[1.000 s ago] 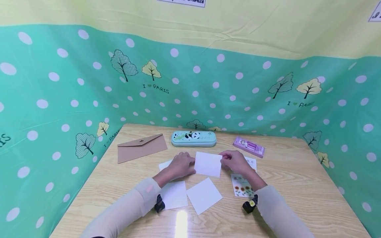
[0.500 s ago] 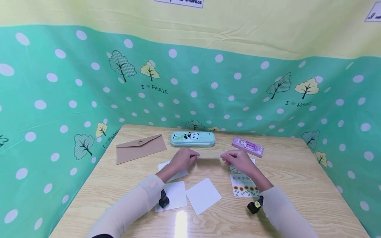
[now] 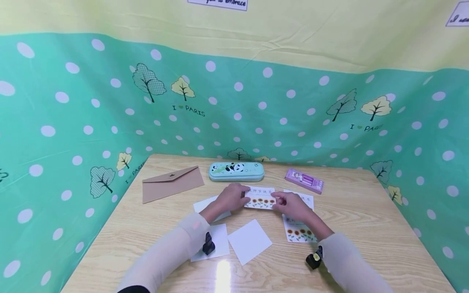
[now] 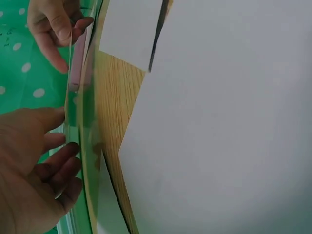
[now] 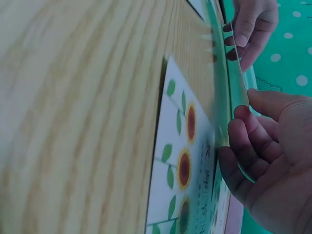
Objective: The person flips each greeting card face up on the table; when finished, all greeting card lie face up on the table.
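Note:
A greeting card [image 3: 259,197] printed with sunflowers and Chinese characters is held up between both hands, its printed face showing in the head view. My left hand [image 3: 233,197] pinches its left edge, and my right hand [image 3: 290,206] pinches its right edge. In both wrist views the card appears nearly edge-on, between thumb and fingers. Below the right forearm lies another sunflower card [image 3: 296,232]; a second card [image 3: 307,199] behind it is partly covered by the right hand. White blank-faced cards lie near the left arm: one [image 3: 205,203] behind, one [image 3: 221,238] under the wrist camera, one [image 3: 250,241] in the middle.
A brown envelope [image 3: 174,187] lies at the back left of the wooden table [image 3: 351,228]. Behind the hands stands a blue panda pencil case [image 3: 236,172]. To its right is a purple pen box [image 3: 304,181]. A green dotted curtain [image 3: 278,134] borders the table.
The held card has turned over: its blank white face showed first, then it was edge-on, and now the sunflower face shows. Both hands stay at its side edges.

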`<move>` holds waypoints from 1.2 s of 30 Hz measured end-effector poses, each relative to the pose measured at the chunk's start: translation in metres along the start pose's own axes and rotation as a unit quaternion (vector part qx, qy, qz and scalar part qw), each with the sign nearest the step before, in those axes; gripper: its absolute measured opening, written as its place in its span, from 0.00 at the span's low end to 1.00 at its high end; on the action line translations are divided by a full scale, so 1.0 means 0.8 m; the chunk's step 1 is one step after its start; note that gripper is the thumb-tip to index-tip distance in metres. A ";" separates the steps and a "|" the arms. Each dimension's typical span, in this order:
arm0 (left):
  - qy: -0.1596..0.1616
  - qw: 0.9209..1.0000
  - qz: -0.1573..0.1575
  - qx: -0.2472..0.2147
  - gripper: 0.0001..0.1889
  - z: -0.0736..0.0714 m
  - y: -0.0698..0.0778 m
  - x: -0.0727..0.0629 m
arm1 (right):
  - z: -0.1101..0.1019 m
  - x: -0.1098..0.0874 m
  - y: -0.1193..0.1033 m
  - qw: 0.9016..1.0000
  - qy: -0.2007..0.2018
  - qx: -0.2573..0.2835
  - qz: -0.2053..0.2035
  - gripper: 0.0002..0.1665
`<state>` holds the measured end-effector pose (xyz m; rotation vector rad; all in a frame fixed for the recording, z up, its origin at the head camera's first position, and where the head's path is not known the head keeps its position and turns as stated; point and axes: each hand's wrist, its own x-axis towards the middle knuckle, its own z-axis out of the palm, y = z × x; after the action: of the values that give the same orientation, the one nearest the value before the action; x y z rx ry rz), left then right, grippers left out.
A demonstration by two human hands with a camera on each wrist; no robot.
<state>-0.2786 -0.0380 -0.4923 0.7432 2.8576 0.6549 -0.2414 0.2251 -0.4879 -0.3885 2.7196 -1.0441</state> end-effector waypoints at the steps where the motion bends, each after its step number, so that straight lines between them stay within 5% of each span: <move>1: -0.001 1.000 -0.001 0.010 0.25 0.001 0.002 0.001 | 0.000 0.001 0.001 1.000 -0.001 -0.003 0.004 0.29; 9: -0.018 0.999 -0.034 0.039 0.28 0.008 0.010 0.003 | 0.000 0.008 0.009 0.999 -0.014 0.001 0.036 0.33; 18: -0.009 0.998 -0.023 0.060 0.27 0.012 0.009 0.006 | -0.005 0.012 0.016 0.999 -0.049 -0.015 -0.006 0.35; 36: -0.012 0.991 -0.044 0.128 0.26 0.006 0.015 -0.008 | 0.000 0.015 0.006 0.995 -0.071 -0.064 -0.006 0.32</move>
<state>-0.2669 -0.0296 -0.4913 0.6462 2.9648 0.2683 -0.2536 0.2250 -0.4921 -0.4818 2.6667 -0.8131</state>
